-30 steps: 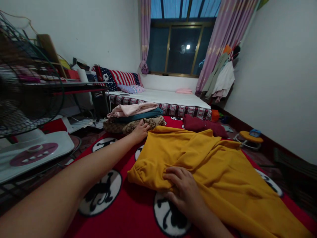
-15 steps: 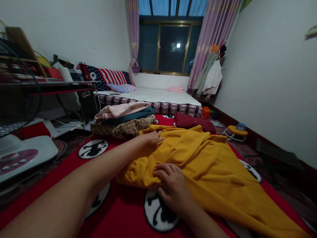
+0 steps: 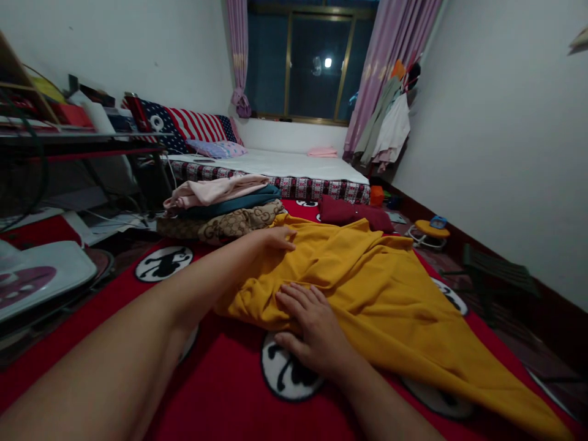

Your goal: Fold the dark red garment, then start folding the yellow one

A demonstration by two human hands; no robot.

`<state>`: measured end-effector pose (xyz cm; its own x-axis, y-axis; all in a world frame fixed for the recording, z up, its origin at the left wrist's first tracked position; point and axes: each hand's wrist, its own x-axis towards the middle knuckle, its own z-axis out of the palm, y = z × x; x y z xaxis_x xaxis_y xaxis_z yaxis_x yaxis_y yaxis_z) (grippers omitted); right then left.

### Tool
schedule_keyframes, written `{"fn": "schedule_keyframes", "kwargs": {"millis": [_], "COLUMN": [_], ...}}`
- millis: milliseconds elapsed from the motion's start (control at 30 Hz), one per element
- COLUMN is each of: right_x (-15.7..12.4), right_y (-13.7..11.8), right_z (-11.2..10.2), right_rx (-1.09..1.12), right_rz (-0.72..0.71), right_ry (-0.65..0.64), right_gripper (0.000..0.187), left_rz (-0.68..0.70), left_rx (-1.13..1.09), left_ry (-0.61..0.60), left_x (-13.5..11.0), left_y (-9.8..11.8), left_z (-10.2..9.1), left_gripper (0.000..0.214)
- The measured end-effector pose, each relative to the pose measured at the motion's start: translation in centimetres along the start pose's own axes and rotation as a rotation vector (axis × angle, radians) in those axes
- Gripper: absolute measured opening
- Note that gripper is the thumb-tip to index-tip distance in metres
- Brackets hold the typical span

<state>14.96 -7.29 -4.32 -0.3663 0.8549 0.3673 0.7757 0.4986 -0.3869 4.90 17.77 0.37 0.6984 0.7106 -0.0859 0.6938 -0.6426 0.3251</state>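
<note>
A mustard-yellow garment [image 3: 367,288] lies spread over a red blanket [image 3: 229,392] printed with round black-and-white patches. My left hand [image 3: 275,237] reaches far forward and rests with fingers stretched out on the garment's far left edge. My right hand [image 3: 307,321] lies flat, fingers apart, on the near folded edge of the yellow cloth. Neither hand grips anything.
A stack of folded clothes [image 3: 220,208] sits just beyond my left hand. A dark red garment [image 3: 349,213] lies behind the yellow one. A low bed [image 3: 294,171] runs under the window. A fan base [image 3: 41,275] stands at left, a small stool [image 3: 429,231] at right.
My left hand has moved from the folded stack onto the yellow garment's far edge. My right hand has flattened on the near edge. The view has shifted right.
</note>
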Motion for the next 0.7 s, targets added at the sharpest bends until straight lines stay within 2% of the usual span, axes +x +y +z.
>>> {"fn": "schedule_keyframes", "kwargs": {"millis": [100,167,267,333,433,533,633,700], "right_x": [0.0,0.1,0.1,0.2,0.0,-0.5,-1.2,-1.6], "right_y": [0.1,0.1,0.3,0.6,1.4,2.7,4.0,4.4], "right_z": [0.3,0.5,0.6,0.5,0.0,-1.1,-2.8,-4.1], "right_rx": [0.017,0.048,0.113,0.143,0.113,0.013,-0.107,-0.181], "right_rz": [-0.025,-0.034,-0.003,0.05,0.134,0.242,0.455,0.619], "right_ry": [0.07,0.146,0.306,0.442,0.617,0.688,0.614,0.465], "right_gripper": [0.056,0.045,0.027,0.019,0.015,0.017,0.023,0.034], "left_rz": [0.071,0.075,0.008,-0.038,-0.069,-0.045,-0.039,-0.101], "left_rx": [-0.107,-0.24,-0.407,-0.447,-0.449,-0.42,-0.438,-0.512], "left_ry": [0.033,0.104,0.231,0.275,0.263,0.226,0.248,0.393], "left_x": [-5.4,-9.5,-14.9,-17.5,-19.7,-20.6,-20.8,-20.6], "left_y": [0.7,0.8,0.7,0.6,0.4,0.2,-0.4,-0.8], "left_z": [-0.1,0.5,2.0,2.9,3.6,3.4,2.9,2.8], "left_gripper": [0.047,0.05,0.059,0.061,0.06,0.051,0.045,0.044]}}
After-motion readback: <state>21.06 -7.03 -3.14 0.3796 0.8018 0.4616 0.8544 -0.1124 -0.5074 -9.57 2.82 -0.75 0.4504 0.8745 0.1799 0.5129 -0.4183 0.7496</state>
